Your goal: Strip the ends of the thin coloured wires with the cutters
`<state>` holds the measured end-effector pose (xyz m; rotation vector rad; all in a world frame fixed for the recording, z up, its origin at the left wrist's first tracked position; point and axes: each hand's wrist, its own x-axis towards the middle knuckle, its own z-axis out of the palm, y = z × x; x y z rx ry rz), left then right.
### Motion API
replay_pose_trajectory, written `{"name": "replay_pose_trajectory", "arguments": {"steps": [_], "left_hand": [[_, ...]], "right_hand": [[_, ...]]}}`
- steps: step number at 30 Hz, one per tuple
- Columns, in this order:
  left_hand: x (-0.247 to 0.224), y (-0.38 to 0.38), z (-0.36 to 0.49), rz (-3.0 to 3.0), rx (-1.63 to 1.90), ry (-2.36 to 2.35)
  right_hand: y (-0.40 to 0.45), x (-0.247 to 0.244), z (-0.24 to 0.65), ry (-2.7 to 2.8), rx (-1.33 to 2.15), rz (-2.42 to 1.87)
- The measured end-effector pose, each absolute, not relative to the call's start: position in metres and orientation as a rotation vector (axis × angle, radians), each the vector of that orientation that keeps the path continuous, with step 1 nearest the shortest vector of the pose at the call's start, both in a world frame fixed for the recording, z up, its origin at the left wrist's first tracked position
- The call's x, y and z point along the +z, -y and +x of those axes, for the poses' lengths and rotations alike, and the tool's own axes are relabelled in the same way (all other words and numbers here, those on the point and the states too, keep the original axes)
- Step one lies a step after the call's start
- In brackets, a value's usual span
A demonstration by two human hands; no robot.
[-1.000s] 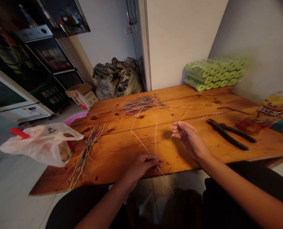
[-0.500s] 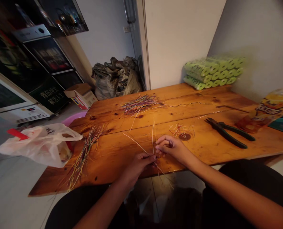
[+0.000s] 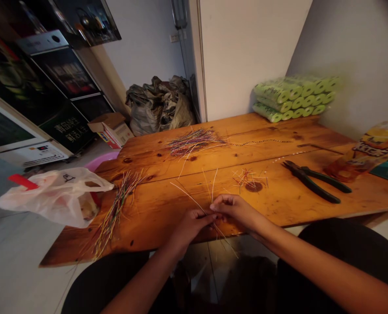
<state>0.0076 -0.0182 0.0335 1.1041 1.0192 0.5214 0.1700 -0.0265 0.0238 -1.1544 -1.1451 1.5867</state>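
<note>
Several thin, pale, crossing wires (image 3: 214, 185) are pinched in the fingers of the left hand (image 3: 190, 221) at the near edge of a brown wooden surface (image 3: 161, 203); the right hand's (image 3: 238, 210) fingers meet them, grip unclear. Short coloured wire clippings (image 3: 247, 179) lie beyond, a multicoloured wire bundle (image 3: 117, 208) left, dark-handled metal pliers (image 3: 311, 185) right, beside an orange-labelled plastic bottle (image 3: 364, 152).

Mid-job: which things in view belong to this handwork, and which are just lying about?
Seemingly belonging:
thin pale wires in the left hand
long multicoloured wire bundle
tangled multicoloured wire pile
small heap of short coloured wires
probably dark-handled metal pliers

Likely just lying about:
white plastic bag
green-wrapped rolls
orange-labelled plastic bottle
brown cardboard box
</note>
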Motion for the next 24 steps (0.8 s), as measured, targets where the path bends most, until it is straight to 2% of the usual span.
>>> {"name": "replay_pose_trajectory", "arguments": {"steps": [8,17,24], "left_hand": [[0.024,0.015,0.007,1.265,0.484,-1.078],[0.024,0.014,0.007,1.233,0.487,-0.990],[0.037,0.021,0.008,1.091,0.353,-0.959]], "right_hand": [[0.035,0.026,0.162,0.878,1.754,-1.085],[0.036,0.028,0.163,0.939,1.726,-1.092],[0.029,0.027,0.179,1.012,2.001,-1.001]]}}
